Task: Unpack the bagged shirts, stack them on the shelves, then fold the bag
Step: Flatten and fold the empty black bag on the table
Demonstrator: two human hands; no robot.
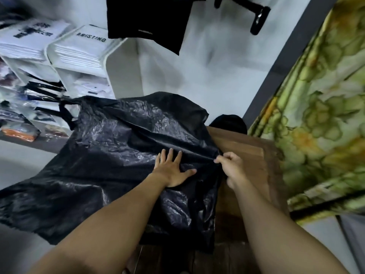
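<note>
Left hand (173,171) flat on black bag (110,155); right hand (230,167) pinches edge.

Clothing shop or its stockroom. White shelves (123,64) hold neat stacks of folded shirts (83,50) in clear packs, one printed "ARISTINO". More packed clothes (19,133) lie low at left. A black garment (150,18) hangs overhead beside a black wall hook (256,15). A wooden table (248,147) stands near a green floral curtain (320,107).

A wooden table (246,147) stands beside a green floral cloth (320,107), and a black bracket (259,18) juts from the white wall (217,56).
</note>
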